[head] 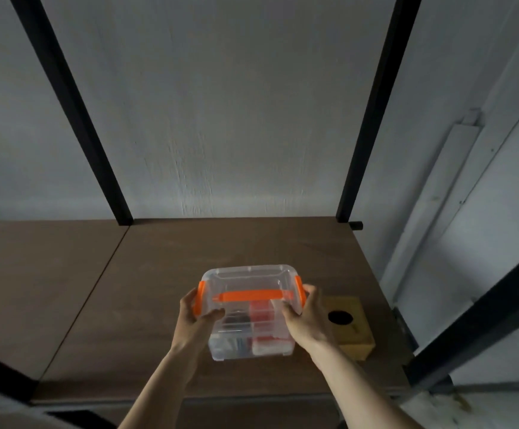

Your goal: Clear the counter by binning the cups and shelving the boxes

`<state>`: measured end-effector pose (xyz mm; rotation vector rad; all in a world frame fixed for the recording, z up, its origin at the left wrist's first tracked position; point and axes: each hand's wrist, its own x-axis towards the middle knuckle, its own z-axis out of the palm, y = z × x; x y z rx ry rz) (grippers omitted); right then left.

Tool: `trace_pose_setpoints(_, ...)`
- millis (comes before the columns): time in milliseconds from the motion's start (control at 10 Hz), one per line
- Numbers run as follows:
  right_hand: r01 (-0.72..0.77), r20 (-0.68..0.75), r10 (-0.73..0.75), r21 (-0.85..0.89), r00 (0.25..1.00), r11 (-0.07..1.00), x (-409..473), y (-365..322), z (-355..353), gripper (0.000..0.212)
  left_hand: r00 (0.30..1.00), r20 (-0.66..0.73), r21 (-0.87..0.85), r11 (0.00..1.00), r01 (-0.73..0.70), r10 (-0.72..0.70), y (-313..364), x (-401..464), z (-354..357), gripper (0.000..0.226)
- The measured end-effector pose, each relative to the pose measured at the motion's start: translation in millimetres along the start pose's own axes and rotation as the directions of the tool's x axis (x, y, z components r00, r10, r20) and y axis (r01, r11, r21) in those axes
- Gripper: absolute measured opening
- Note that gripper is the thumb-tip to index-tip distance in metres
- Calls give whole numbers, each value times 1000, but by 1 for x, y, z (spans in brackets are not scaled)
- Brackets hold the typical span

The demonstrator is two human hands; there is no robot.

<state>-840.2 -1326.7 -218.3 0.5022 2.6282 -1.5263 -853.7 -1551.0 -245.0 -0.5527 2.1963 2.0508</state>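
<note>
Two hands hold a clear box (248, 311) with an orange handle over the brown shelf (165, 274). The left hand (194, 317) presses one end and the right hand (304, 314) presses the other, so each grip is squeezing the box. A tan box (352, 328) with a round hole sits just beside it. The clear box may already touch the shelf; it is hard to tell. Keep it flat, set it down softly, then let go.

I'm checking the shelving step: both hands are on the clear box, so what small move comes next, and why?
Probably lower the clear box onto the brown shelf and let go. The left hand and right hand grip its orange-latched ends, it looks tilted rather than resting flat, and bare board lies left of the yellow box.
</note>
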Motion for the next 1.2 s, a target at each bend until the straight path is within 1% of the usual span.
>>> trace_pose_setpoints(100,0,-13,-1,-68,1000,998,2,5,12,60,1000,31,16,1000,-2,1,-16,7,-4,72)
trace_pose_setpoints(200,-22,-1,22,-85,1000,996,4,9,19,60,998,67,42,999,-3,0,-24,10,-8,74)
trace_pose_setpoints(300,-22,-8,21,-111,1000,994,6,13,23,57,995,97,65,998,-9,3,-29,14,-10,79)
trace_pose_setpoints(400,-41,-23,38,-149,999,988,7,17,27,57,993,118,95,995,-16,4,-34,17,-12,80)
trace_pose_setpoints(500,-47,-33,42,-185,999,982,7,21,30,57,992,125,136,990,-42,25,-39,18,-13,82)
trace_pose_setpoints(600,-32,-50,21,-249,999,968,5,24,31,59,992,120,222,973,-55,29,-41,18,-14,86)
trace_pose_setpoints(700,13,-54,-35,-360,998,933,1,23,27,56,992,100,391,914,-107,74,-33,13,-18,84)
trace_pose_setpoints(800,69,-25,-90,-444,996,893,-6,19,19,59,980,104,570,798,-197,168,-21,5,-24,74)
trace_pose_setpoints(900,166,19,-187,-560,982,812,-15,13,9,63,962,145,683,680,-267,232,-11,-4,-30,77)
trace_pose_setpoints(1000,228,49,-262,-658,964,717,-27,10,3,65,926,237,747,554,-367,293,-2,-19,-35,83)
trace_pose_setpoints(1100,260,83,-285,-699,955,666,-45,2,-1,65,879,316,777,434,-456,357,10,-35,-42,85)
trace_pose_setpoints(1200,334,129,-351,-709,927,622,-61,-1,-6,66,852,366,804,334,-492,375,14,-55,-44,87)
